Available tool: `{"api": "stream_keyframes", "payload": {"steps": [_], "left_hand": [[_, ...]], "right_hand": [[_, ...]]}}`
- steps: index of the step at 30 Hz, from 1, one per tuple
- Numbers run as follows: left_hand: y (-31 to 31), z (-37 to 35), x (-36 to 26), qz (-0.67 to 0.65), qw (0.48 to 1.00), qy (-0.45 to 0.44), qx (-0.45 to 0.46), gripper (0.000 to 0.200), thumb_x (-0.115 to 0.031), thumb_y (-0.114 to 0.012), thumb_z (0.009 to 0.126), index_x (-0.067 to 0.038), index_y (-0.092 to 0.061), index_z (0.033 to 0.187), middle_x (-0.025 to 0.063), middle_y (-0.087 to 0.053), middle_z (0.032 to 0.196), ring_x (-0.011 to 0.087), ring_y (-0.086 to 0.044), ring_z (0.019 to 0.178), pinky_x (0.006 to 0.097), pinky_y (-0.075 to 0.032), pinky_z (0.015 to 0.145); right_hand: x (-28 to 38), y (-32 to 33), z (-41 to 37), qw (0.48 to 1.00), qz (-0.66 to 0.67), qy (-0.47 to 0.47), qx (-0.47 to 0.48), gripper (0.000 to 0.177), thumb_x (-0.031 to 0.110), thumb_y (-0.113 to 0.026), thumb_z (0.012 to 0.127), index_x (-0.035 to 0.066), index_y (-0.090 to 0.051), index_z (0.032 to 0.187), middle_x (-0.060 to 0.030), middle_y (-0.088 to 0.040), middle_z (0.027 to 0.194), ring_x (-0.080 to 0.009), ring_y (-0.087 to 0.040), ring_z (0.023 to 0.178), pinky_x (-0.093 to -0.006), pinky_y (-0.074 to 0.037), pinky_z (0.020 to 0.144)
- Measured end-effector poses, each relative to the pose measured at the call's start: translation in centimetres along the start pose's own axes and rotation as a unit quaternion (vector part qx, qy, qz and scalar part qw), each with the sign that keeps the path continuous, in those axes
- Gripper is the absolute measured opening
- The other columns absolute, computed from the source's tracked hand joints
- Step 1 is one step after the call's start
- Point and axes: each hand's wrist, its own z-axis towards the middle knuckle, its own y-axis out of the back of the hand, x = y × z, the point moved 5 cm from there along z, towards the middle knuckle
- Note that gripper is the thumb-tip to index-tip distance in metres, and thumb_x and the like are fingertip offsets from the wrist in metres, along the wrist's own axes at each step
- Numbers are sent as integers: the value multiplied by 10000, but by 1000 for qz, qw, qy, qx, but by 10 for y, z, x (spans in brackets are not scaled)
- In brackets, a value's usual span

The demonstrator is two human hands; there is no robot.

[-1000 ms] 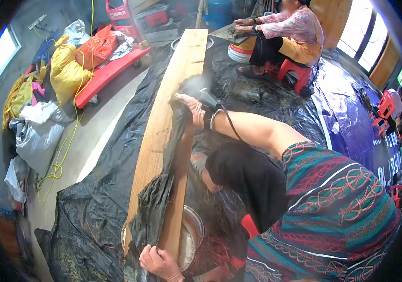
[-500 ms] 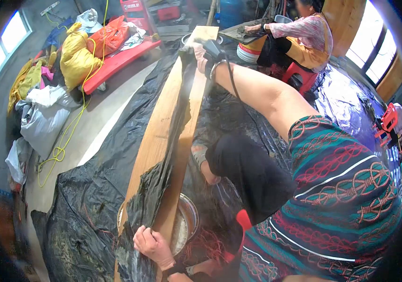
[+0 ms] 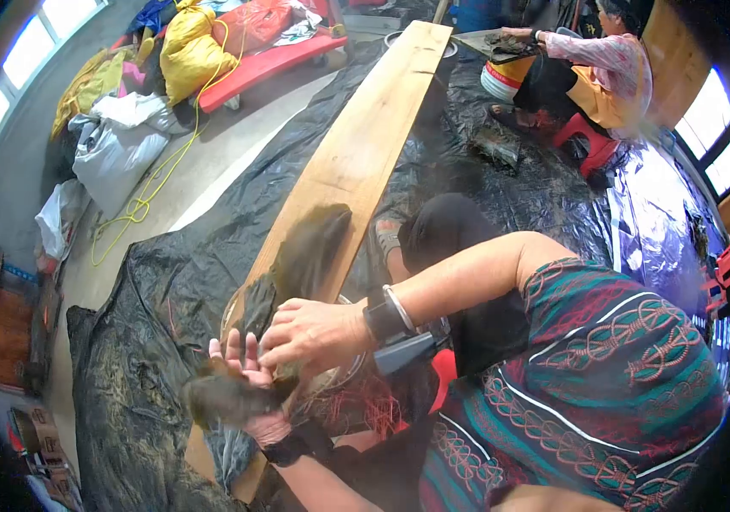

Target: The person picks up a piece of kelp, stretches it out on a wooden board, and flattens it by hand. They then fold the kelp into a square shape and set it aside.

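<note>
A long dark limp strip, blurred by motion, lies bunched over the near part of a wooden board. Its kind I cannot make out. My left hand is turned palm up at the board's near end, fingers spread, with a blurred dark fold across the palm. Directly above it, my right hand has its fingers bent down, close to the left fingertips, apparently closed on the strip; its thumb is hidden. A grey-blue device hangs at the right wrist beside a bracelet. Under the board, a metal basin's rim partly shows.
Black plastic sheeting covers the floor around the board. At the far right a person sits on a red stool beside a bucket. Sacks and a red cart stand at left, near a yellow cord.
My right hand has come from the board's far end back to my left hand. The strip no longer stretches along the board; its far part is gathered near me. My left hand has turned palm up.
</note>
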Motion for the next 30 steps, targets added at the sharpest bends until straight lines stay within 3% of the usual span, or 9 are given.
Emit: {"api": "stream_keyframes", "payload": {"steps": [4, 6, 8, 9, 18, 20, 23, 26, 30], "left_hand": [[31, -10, -9, -61, 993, 34, -92, 455, -397, -458, 1038, -67, -555, 1335, 88, -655, 1191, 215, -631, 944, 351, -542, 771], [42, -9, -12, -51, 998, 31, -33, 426, -374, -445, 1045, -69, -583, 1309, 78, -667, 1168, 191, -633, 909, 331, -535, 749], [38, -15, -16, -49, 997, 27, -60, 396, -350, -445, 1048, -69, -604, 1277, 68, -670, 1154, 173, -626, 869, 308, -525, 731], [39, -17, -17, -41, 995, 22, -83, 388, -353, -449, 1049, -71, -608, 1262, 60, -678, 1127, 168, -629, 863, 310, -530, 735], [38, -30, -24, 142, 977, 4, -159, 428, -408, -464, 1049, -32, -609, 1193, 66, -650, 1041, 160, -577, 936, 305, -464, 866], [39, -33, -32, 240, 958, -19, -156, 474, -437, -412, 1059, -41, -598, 1242, 66, -633, 1065, 157, -563, 957, 316, -461, 883], [48, -32, -41, 363, 912, -67, -177, 511, -456, -373, 1060, -55, -579, 1302, 62, -615, 1102, 150, -550, 975, 326, -458, 909], [52, -30, -51, 260, 936, -152, -184, 533, -435, -304, 1070, -57, -553, 1353, 45, -581, 1049, 165, -540, 945, 320, -453, 911], [61, -22, -62, 42, 962, -173, -208, 466, -350, -400, 1043, -31, -567, 1338, 45, -627, 1002, 184, -622, 947, 358, -528, 884]], "right_hand": [[-35, 20, -25, 988, -115, -18, -97, 300, 216, -717, 751, 164, -644, 1038, -65, -633, 1062, -297, -626, 952, -429, -512, 780], [-73, 38, -44, 977, -149, -99, -119, 273, 202, -697, 771, 163, -644, 1036, -75, -621, 974, -315, -628, 887, -442, -525, 747], [-106, 60, -64, 958, -91, -239, -131, 308, 112, -659, 806, 99, -648, 1114, -131, -622, 1029, -340, -613, 996, -440, -509, 876], [-123, 64, -72, 944, -155, -221, -193, 194, 155, -666, 794, 108, -676, 983, -141, -594, 898, -352, -612, 888, -461, -513, 777], [-151, 45, -89, 902, -247, -337, -111, 625, 264, -742, 734, 65, -538, 1289, -146, -595, 1156, -372, -508, 1162, -486, -402, 998], [-170, 51, -92, 896, -266, -326, -141, 524, 289, -759, 701, 94, -636, 1171, -140, -635, 1082, -354, -575, 1081, -469, -459, 926], [-197, 59, -93, 931, -146, -313, -116, 202, 258, -739, 700, 125, -730, 851, -144, -678, 850, -339, -668, 847, -453, -533, 736], [-233, 58, -107, 905, 209, -343, -144, 241, 228, -717, 803, 82, -712, 995, -54, -681, 865, -179, -643, 846, -367, -524, 746], [-193, 87, -95, 848, 357, -362, -152, 357, 234, -698, 900, 62, -671, 1212, -14, -716, 1040, -117, -631, 929, -302, -489, 897]]}}
